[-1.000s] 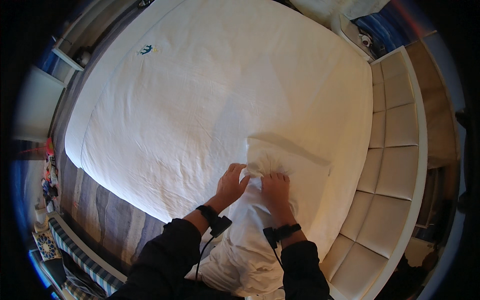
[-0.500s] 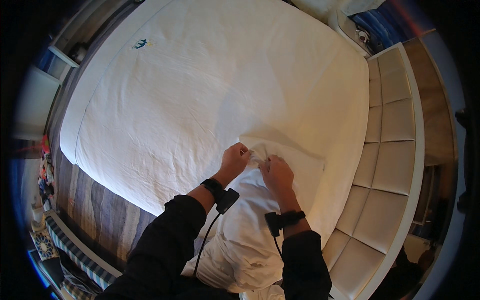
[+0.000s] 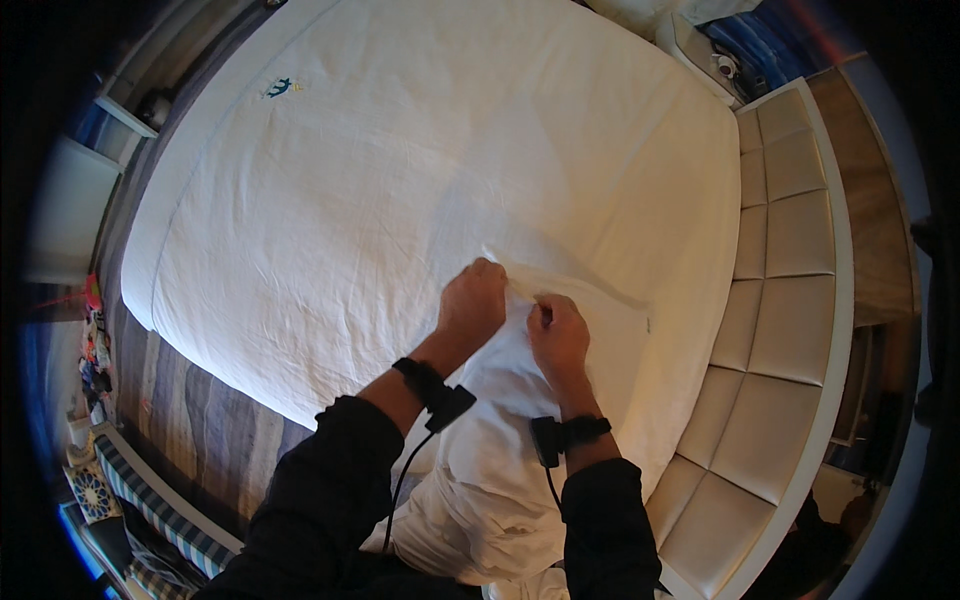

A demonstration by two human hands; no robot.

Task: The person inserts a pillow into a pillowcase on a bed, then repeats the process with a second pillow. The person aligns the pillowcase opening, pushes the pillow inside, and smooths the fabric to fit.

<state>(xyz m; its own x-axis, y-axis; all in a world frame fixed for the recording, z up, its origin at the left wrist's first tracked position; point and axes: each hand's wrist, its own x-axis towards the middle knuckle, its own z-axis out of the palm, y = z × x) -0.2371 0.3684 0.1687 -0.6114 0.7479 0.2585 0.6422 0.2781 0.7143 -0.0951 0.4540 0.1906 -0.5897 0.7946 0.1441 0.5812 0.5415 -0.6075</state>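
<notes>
A loose white sheet [image 3: 600, 345] lies over the near right part of the bed, its slack bunched against me. Its far edge is pinched in the closed fingers of my left hand [image 3: 474, 305], and a small corner pokes up beyond the knuckles. Just to the right, my right hand [image 3: 559, 338] is also closed on the cloth, thumb against curled fingers. A short stretch of fabric runs between the two hands. Under it all spreads the white-covered bed [image 3: 350, 190], lightly wrinkled. Whether the loose piece is single or double-layered, I cannot tell.
A padded beige headboard [image 3: 768, 325] rises along the right side. At the far right corner stands a white bedside unit [image 3: 695, 60]. Wood-patterned flooring [image 3: 200, 410] borders the bed on the left, with a striped seat [image 3: 160, 500] at lower left. Black straps with cabled boxes circle both wrists.
My left hand has moved slightly up and away, lifting the cloth's edge into a small peak. The right hand has shifted a little, its fingers curling tighter.
</notes>
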